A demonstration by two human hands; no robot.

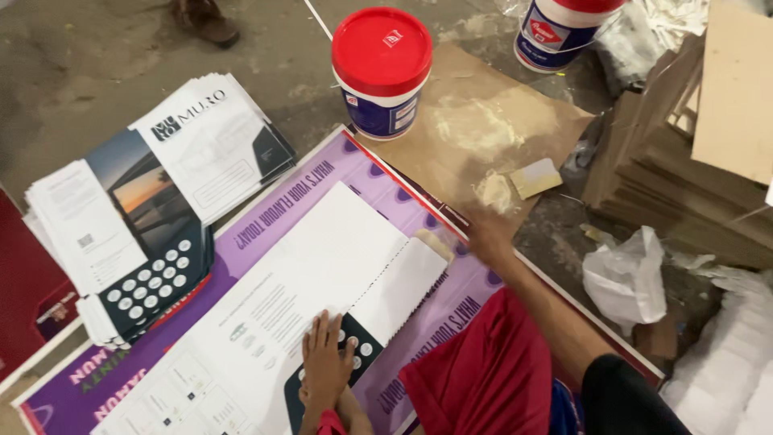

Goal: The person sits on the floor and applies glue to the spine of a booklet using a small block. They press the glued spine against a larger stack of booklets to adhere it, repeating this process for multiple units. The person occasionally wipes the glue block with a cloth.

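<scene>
The left hand [324, 362] lies flat with fingers spread on the white printed sheet [306, 298], near the lower edge of the purple board [338, 173]. The right hand [489, 235] is blurred at the board's right edge, touching a pale spreader [436, 242]; its fingers cannot be told. 1 red-lidded bucket [382, 68] stands beyond.

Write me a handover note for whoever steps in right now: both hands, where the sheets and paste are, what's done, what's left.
Left hand: flat, pressing the printed sheet down on the purple board.
Right hand: blurred at the sheet's far edge by a pale pad; grip unclear.
Stack of printed sheets lies left of the board. Red-lidded bucket stands closed beyond it; paste smears on the brown cardboard.
Done: one sheet laid out.
Left: the stack looks untouched.
</scene>
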